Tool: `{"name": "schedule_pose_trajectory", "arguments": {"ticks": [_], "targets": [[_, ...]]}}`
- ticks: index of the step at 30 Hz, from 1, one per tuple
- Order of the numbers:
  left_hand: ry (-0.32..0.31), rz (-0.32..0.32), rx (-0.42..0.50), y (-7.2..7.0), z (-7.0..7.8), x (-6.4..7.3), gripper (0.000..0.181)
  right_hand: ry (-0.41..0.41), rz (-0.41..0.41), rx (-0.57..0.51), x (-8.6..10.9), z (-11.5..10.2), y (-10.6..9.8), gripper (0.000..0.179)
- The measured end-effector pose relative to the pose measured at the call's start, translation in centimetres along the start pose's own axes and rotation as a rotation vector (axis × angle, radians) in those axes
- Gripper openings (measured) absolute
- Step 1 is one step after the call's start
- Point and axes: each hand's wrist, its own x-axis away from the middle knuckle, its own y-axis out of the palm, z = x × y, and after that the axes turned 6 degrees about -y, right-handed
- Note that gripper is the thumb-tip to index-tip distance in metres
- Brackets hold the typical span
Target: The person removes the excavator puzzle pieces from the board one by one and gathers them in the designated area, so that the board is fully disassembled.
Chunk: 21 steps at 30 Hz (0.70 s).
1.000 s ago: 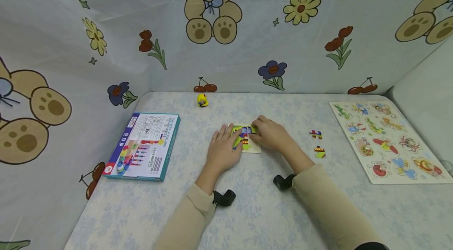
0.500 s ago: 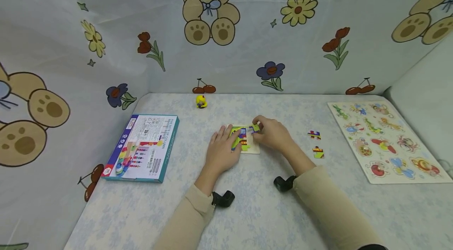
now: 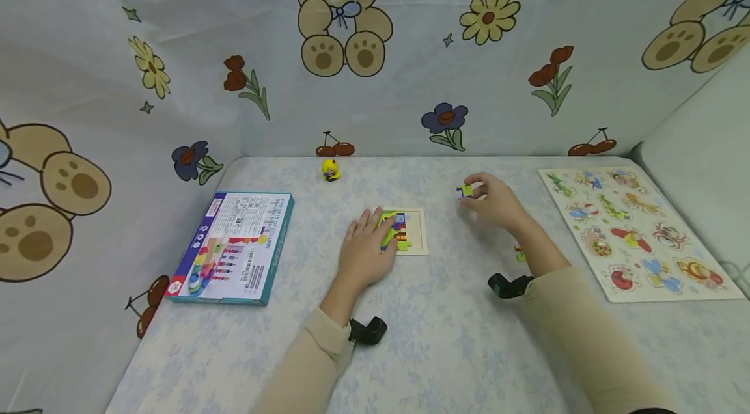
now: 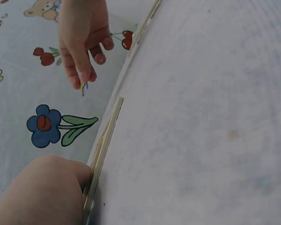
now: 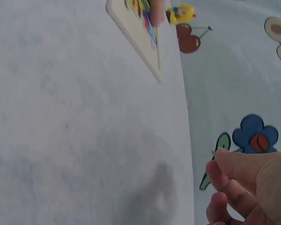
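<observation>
My left hand (image 3: 368, 251) rests with straight, spread fingers on the left part of a small jigsaw puzzle board (image 3: 418, 232). Colourful pieces fill the board's left and middle, and its right side shows bare wood. To the right, raised off the table, my right hand (image 3: 498, 206) pinches a yellow-green and purple puzzle piece (image 3: 465, 191) between thumb and fingers. The left wrist view shows that piece (image 4: 84, 89) edge-on at the fingertips. Another puzzle piece (image 3: 520, 254) lies partly hidden by the right wrist.
A boxed toy set (image 3: 240, 248) lies at the left. At the right is a larger board with animal pictures (image 3: 638, 232). A small yellow duck figure (image 3: 331, 170) stands near the back edge, in front of a printed cloth backdrop (image 3: 381, 108).
My right hand has lifted the puzzle piece off the board's right side and carried it right and slightly back. Its forearm now covers one loose piece. The left hand stays on the board.
</observation>
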Motion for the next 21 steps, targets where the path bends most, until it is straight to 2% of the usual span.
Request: {"name": "schedule_pose_trajectory", "arguments": {"ticks": [4, 8, 14, 21], "targets": [[0.005, 0.002, 0.005, 0.1, -0.1, -0.1, 0.054, 0.038, 0.03, 0.002, -0.1, 2.7, -2.6, 0.053], [0.007, 0.004, 0.006, 0.2, -0.3, -0.1, 0.054, 0.074, 0.054, 0.012, -0.1, 4.8, -4.1, 0.055], [0.004, -0.002, 0.0, 0.2, -0.2, -0.1, 0.054, 0.141, 0.053, 0.05, -0.1, 6.7, -4.8, 0.054], [0.005, -0.001, 0.006, 0.0, -0.1, 0.0, 0.054, 0.176, 0.011, 0.082, -0.4, 7.5, -5.0, 0.053]]}}
